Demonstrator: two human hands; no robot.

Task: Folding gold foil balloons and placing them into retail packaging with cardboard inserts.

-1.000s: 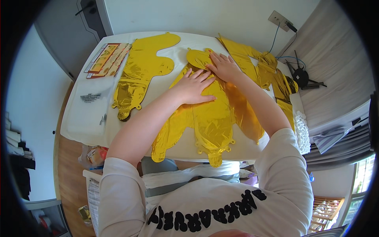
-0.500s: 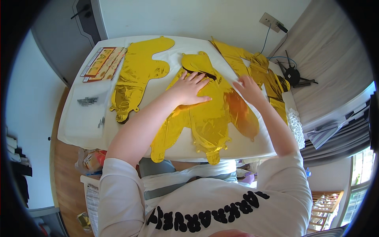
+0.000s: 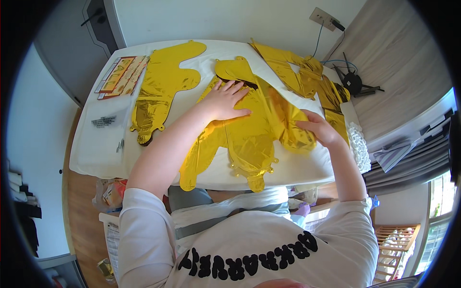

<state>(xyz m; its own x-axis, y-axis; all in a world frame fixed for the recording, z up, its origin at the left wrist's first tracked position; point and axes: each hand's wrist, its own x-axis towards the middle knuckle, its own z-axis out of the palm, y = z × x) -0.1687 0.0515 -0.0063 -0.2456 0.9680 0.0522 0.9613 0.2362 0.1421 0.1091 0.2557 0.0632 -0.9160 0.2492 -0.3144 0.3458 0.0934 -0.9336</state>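
Observation:
A flat, uninflated gold foil balloon [image 3: 247, 139] lies spread in front of me on the white-covered table. Its upper part is folded over, and a dark strip shows beneath the fold. My left hand [image 3: 225, 101] rests palm down on it with the fingers spread, just below that strip. At the balloon's right side, my right hand [image 3: 319, 127] pinches the edge of a crinkled, partly lifted flap between thumb and fingers. A second flat gold foil balloon [image 3: 165, 84] lies to the left, beyond my left forearm.
More crumpled gold foil [image 3: 293, 69] lies at the back right, near a black router [image 3: 354, 84] with antennas. Printed cards [image 3: 120, 77] and a clear plastic bag [image 3: 101, 139] are on the left. White ruffled trim [image 3: 357, 146] hangs at the right edge. A wall socket [image 3: 322, 18] holds a plug.
My right hand has come down and taken hold of the balloon's right flap, which is now raised and wrinkled. My left hand stays pressed on the foil.

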